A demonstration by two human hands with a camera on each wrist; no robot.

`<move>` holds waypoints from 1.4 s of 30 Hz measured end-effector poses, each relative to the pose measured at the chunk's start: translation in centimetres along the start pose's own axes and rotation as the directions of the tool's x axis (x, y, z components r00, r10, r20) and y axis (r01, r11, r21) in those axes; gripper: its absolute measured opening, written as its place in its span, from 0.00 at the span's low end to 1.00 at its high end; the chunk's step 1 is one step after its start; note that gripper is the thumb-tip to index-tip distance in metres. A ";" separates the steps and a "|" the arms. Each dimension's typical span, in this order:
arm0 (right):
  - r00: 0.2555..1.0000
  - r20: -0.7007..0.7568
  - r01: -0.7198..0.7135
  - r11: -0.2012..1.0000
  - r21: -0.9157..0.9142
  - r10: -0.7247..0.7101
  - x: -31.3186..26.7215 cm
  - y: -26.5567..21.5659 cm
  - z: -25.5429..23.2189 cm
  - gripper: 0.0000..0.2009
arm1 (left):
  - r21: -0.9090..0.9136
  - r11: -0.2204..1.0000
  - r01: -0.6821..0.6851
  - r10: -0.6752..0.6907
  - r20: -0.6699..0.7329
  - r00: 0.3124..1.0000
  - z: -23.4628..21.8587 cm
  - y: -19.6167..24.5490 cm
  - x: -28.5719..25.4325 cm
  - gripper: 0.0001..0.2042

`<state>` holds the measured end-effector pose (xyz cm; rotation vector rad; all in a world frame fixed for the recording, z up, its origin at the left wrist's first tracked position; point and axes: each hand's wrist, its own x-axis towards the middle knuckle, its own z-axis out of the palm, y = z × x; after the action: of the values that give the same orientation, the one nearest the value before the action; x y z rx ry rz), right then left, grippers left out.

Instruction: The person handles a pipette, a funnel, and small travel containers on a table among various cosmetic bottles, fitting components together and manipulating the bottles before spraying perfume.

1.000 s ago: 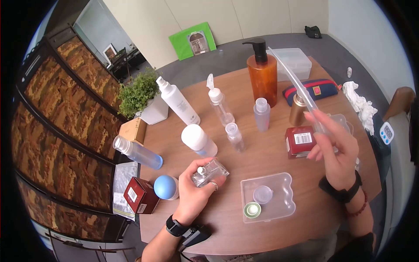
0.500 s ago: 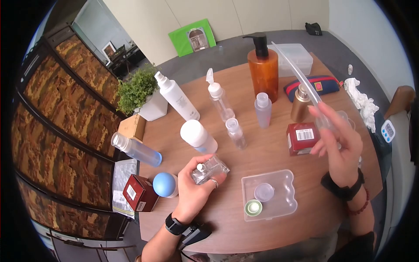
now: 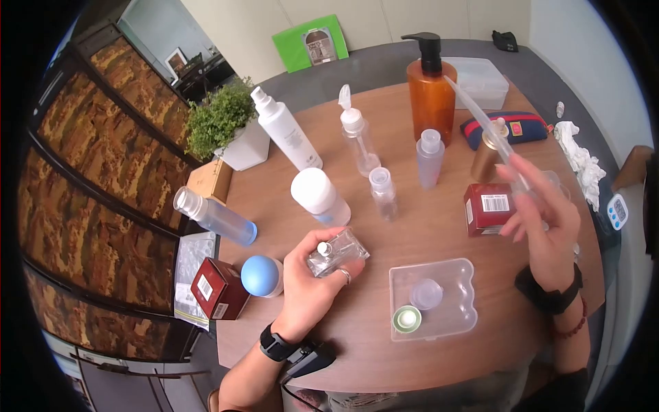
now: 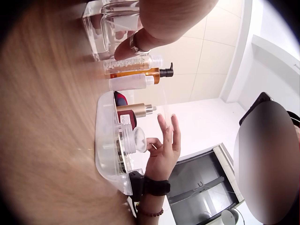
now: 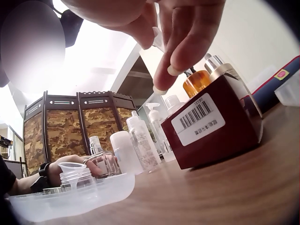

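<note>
While left hand (image 3: 309, 288) gripped boxy clear-glass bottle (image 3: 349, 247), right hand (image 3: 551, 232) pinched slender translucent plastic tube (image 3: 480, 117). Tube slanted forward-left, well right of bottle.

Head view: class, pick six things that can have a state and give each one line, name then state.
Square clear glass bottle: gripped by the left hand
Tapered translucent plastic tube: pinched by the right hand, off the table
Tall amber bottle with black pump: upright, pump fitted
Frosted bottle with rounded white cap: upright, cap on
Shallow translucent plastic tray: open, holding small round pieces
Slim clear bottle with white nozzle: upright
</note>
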<state>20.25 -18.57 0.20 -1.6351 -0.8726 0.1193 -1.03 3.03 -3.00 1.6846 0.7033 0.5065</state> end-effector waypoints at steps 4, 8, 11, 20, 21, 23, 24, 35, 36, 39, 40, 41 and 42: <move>0.996 -0.059 0.071 0.997 0.015 -0.070 0.1 -0.1 0.0 0.21 | -0.010 1.000 -0.004 0.004 -0.009 1.000 -0.1 -0.1 0.0 0.22; 0.989 -0.085 0.125 0.992 0.011 -0.124 -0.2 0.0 -0.1 0.21 | 0.018 1.000 -0.012 0.012 -0.011 1.000 -0.1 -0.2 -0.1 0.21; 0.997 -0.012 0.072 0.997 -0.040 -0.072 0.2 0.0 0.0 0.22 | 0.003 1.000 -0.006 0.006 -0.010 1.000 -0.1 0.1 0.1 0.21; 0.980 -0.101 0.171 0.985 -0.002 -0.170 -0.1 0.3 -0.3 0.21 | 0.000 1.000 -0.015 0.015 -0.011 1.000 0.0 -0.1 -0.2 0.21; 0.981 -0.095 0.168 0.986 0.000 -0.167 -0.1 0.4 -0.2 0.21 | 0.000 1.000 0.000 0.000 -0.012 1.000 0.0 -0.1 -0.2 0.21; 0.984 -0.018 0.176 0.979 -0.100 -0.179 0.1 0.4 -0.3 0.21 | 0.006 1.000 0.002 -0.002 -0.008 1.000 -0.1 0.2 0.1 0.21; 0.983 -0.025 0.177 0.979 -0.100 -0.181 0.2 0.2 -0.3 0.21 | 0.003 1.000 -0.013 0.013 -0.012 1.000 -0.1 0.1 0.1 0.21; 0.994 0.047 0.097 0.994 -0.050 -0.095 0.1 0.0 -0.4 0.20 | 0.017 1.000 0.019 -0.019 -0.015 1.000 -0.1 0.3 0.0 0.21; 0.994 0.036 0.101 0.994 -0.045 -0.100 0.2 -0.2 -0.3 0.20 | 0.006 1.000 -0.003 0.004 -0.027 1.000 -0.2 -0.1 0.1 0.21; 0.997 -0.034 0.075 0.996 0.040 -0.073 0.0 -0.3 -0.2 0.19 | -0.017 0.999 -0.032 0.031 -0.035 0.999 -0.2 -0.6 0.4 0.21; 0.996 -0.037 0.088 0.996 0.032 -0.086 -0.1 -0.6 -0.4 0.19 | -0.036 0.999 -0.039 0.038 -0.040 0.998 -0.2 -0.5 0.3 0.21; 0.994 -0.043 0.102 0.994 0.028 -0.101 -0.2 -0.8 -0.5 0.19 | -0.023 0.999 -0.045 0.044 -0.045 0.998 -0.2 -0.5 0.2 0.21; 0.993 -0.053 0.109 0.993 0.042 -0.107 -0.1 -0.6 -0.4 0.19 | -0.020 0.999 -0.041 0.040 -0.045 0.998 -0.1 -0.4 0.2 0.21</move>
<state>20.15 -18.97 0.83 -1.5398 -0.9112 0.0217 -1.03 3.30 -3.41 1.6747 0.6953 0.5797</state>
